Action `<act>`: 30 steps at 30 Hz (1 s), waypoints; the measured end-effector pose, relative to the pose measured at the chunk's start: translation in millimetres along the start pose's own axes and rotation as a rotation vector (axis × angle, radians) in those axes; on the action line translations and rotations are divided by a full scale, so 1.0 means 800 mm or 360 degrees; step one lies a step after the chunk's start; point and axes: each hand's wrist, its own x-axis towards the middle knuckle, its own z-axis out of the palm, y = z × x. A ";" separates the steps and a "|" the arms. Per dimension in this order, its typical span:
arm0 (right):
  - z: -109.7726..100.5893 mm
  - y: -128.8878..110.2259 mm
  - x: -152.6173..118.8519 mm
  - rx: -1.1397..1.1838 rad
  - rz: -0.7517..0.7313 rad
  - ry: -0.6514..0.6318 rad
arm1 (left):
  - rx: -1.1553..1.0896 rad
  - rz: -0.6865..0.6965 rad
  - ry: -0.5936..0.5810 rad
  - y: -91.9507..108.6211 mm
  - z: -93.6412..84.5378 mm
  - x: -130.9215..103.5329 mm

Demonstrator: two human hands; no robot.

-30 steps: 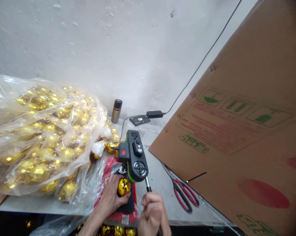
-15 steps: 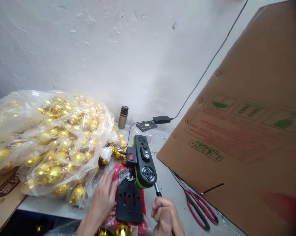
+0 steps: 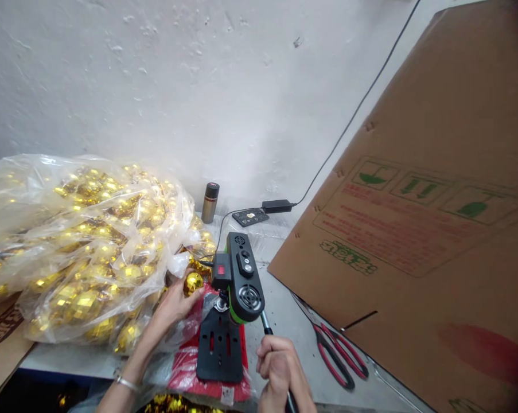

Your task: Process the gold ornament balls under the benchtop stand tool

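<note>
My left hand (image 3: 178,301) is closed around a small gold mirrored ball (image 3: 194,283), beside the large clear plastic bag (image 3: 112,252) of gold balls. My right hand (image 3: 282,373) grips a black-handled tool (image 3: 268,324) whose metal shaft reaches toward the black device. That device (image 3: 245,278), with round vents and green sides, stands on a slotted black plate (image 3: 219,350). Beneath the plate lies a red plastic package (image 3: 185,367). A small black box with a red switch (image 3: 221,270) is attached at the device's left.
A large cardboard box (image 3: 413,201) fills the right side. Red-handled scissors (image 3: 338,355) lie beside it. A dark-capped bottle (image 3: 210,203), a black patterned item (image 3: 250,217) and a cabled adapter (image 3: 278,206) are near the wall. More gold balls (image 3: 176,404) show at the front edge.
My left hand has moved up and left from beside the plate and taken hold of a gold ball. My right hand keeps its grip on the tool. The view has shifted slightly.
</note>
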 end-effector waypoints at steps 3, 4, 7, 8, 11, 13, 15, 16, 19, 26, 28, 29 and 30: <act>-0.001 0.005 0.011 0.0035 -0.0240 -0.0051 | -0.0395 -0.0137 -0.0103 0.016 -0.001 -0.037; -0.002 0.006 0.014 0.0036 -0.0305 -0.0069 | -0.0515 -0.0203 -0.0116 0.019 0.000 -0.049; -0.004 0.009 0.019 0.0005 -0.0332 -0.0101 | -0.0705 -0.0298 -0.0104 0.020 0.008 -0.080; -0.006 0.009 0.020 -0.0008 -0.0318 -0.0112 | -0.0699 -0.0286 -0.0088 0.018 0.011 -0.088; -0.010 0.008 0.019 -0.0013 -0.0340 -0.0170 | -0.0601 -0.0215 -0.0115 0.009 0.023 -0.108; -0.014 0.008 0.018 -0.0011 -0.0351 -0.0210 | -0.0568 -0.0211 -0.0228 0.004 0.030 -0.116; -0.016 0.009 0.017 -0.0011 -0.0345 -0.0234 | -0.0514 -0.0230 -0.0313 0.001 0.035 -0.121; -0.016 0.010 0.016 -0.0010 -0.0345 -0.0248 | -0.0466 -0.0235 -0.0333 0.001 0.037 -0.123; -0.017 0.012 0.015 -0.0009 -0.0339 -0.0253 | -0.0295 -0.0147 -0.0308 0.003 0.042 -0.123; -0.019 0.012 0.014 -0.0032 -0.0342 -0.0298 | 0.0015 0.0183 -0.0326 0.020 0.052 -0.106; -0.019 0.011 0.014 -0.0045 -0.0332 -0.0305 | 0.0094 0.0180 -0.0371 0.025 0.055 -0.101; -0.019 0.011 0.015 -0.0051 -0.0331 -0.0305 | 0.0116 0.0171 -0.0381 0.027 0.056 -0.099; -0.019 0.010 0.015 -0.0054 -0.0335 -0.0306 | 0.0129 0.0161 -0.0387 0.028 0.057 -0.097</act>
